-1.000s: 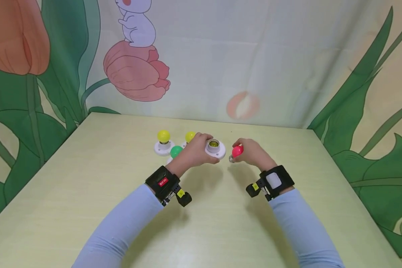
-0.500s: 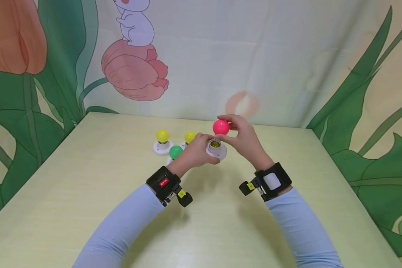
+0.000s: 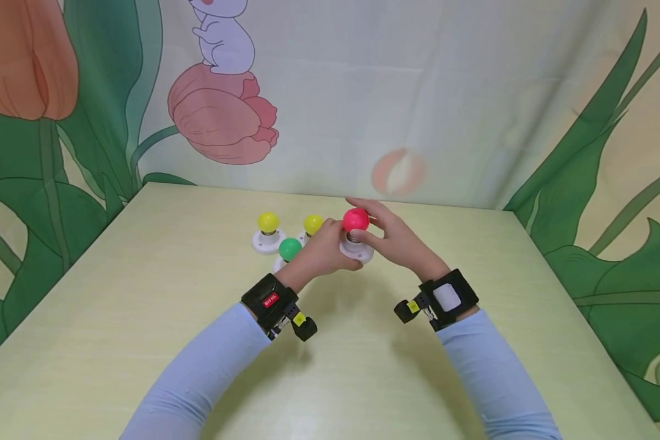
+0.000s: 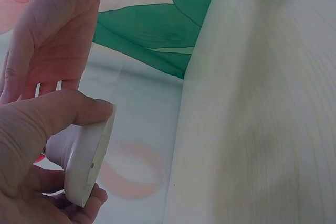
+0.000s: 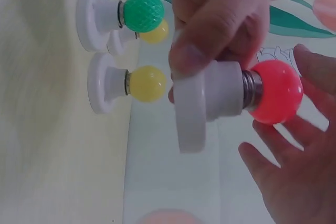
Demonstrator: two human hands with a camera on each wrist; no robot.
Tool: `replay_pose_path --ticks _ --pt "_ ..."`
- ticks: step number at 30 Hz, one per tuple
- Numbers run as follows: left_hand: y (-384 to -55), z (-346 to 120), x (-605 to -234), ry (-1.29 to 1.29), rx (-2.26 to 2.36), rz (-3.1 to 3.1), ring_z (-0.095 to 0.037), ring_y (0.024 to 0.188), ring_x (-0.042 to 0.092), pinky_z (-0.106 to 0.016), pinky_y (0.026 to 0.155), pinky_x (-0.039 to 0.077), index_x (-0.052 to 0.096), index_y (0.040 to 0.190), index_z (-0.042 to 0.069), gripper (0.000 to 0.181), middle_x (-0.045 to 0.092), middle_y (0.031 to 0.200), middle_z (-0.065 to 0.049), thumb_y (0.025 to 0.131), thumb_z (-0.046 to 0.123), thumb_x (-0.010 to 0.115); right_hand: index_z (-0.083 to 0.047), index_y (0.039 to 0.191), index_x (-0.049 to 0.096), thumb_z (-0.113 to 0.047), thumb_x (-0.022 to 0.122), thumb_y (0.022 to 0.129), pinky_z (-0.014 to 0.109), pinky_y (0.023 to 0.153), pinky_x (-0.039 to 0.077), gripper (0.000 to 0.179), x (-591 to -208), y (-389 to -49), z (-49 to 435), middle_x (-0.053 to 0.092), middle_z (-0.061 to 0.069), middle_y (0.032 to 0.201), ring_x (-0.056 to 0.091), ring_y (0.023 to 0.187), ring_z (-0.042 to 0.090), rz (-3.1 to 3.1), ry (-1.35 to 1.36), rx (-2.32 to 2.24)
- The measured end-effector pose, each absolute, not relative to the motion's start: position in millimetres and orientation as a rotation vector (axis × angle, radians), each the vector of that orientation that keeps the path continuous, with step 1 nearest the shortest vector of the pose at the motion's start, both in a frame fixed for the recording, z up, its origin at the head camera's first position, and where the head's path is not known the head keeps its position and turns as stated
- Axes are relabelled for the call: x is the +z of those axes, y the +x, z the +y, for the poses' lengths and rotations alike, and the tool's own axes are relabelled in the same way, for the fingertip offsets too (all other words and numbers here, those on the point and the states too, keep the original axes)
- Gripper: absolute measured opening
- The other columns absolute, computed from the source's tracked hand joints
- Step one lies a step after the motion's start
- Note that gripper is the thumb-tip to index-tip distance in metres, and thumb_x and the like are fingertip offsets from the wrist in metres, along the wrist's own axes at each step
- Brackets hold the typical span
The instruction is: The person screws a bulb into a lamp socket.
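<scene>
My left hand (image 3: 322, 252) grips a round white lamp holder (image 3: 359, 250) by its base, raised off the table. A red light bulb (image 3: 355, 219) stands in the holder's mouth. Part of its metal screw thread shows above the socket in the right wrist view, where the red bulb (image 5: 277, 92) points sideways. My right hand (image 3: 400, 237) has its thumb and fingers curved around the bulb's globe. From the left wrist view, the underside of the lamp holder (image 4: 90, 156) faces outward, with the left thumb over its edge; the bulb is mostly hidden there.
Left of my hands stand two yellow bulbs (image 3: 268, 222) in white holders and a green bulb (image 3: 289, 249) in another, partly behind my left forearm. A printed curtain (image 3: 330, 110) hangs behind the pale wooden table (image 3: 352, 379).
My right hand has brought the red bulb up and left from beside the holder, then down into its mouth. The left hand and holder have stayed nearly in place.
</scene>
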State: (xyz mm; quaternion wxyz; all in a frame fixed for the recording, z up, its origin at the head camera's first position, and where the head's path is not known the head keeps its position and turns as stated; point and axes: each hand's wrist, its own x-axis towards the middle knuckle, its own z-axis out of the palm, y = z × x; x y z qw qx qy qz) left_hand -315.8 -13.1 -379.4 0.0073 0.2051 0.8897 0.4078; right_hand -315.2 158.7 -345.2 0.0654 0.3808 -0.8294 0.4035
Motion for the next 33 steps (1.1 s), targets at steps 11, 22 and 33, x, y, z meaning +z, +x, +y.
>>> replay_pose_path --ticks 11,22,33 --pt "-315 -14 -380 0.665 1.224 2.803 -0.017 0.097 0.044 -0.034 0.073 0.050 0.046 0.121 0.012 0.066 0.046 0.108 -0.003 0.066 0.028 0.079 0.002 0.124 0.048 0.002 0.061 0.081 0.048 0.099 0.034 0.044 -320 -295 159 0.049 0.018 0.123 0.042 0.116 0.023 -2.458 1.314 1.261" --pt "-314 -12 -377 0.659 1.228 2.789 -0.018 0.097 0.044 -0.035 0.074 0.050 0.047 0.119 0.011 0.066 0.045 0.109 -0.004 0.065 0.026 0.081 -0.014 0.116 0.057 -0.017 0.072 0.076 0.043 0.093 0.042 0.043 -342 -317 169 0.055 0.000 0.114 0.048 0.106 0.013 -2.429 1.191 1.181" --pt "-313 -12 -376 0.655 1.206 2.802 -0.018 0.098 0.044 -0.035 0.076 0.049 0.044 0.122 0.010 0.069 0.045 0.111 -0.004 0.065 0.028 0.080 -0.015 0.133 0.043 -0.016 0.065 0.083 0.047 0.098 0.035 0.054 -340 -320 172 0.041 0.002 0.136 0.034 0.123 0.014 -2.514 1.330 1.129"
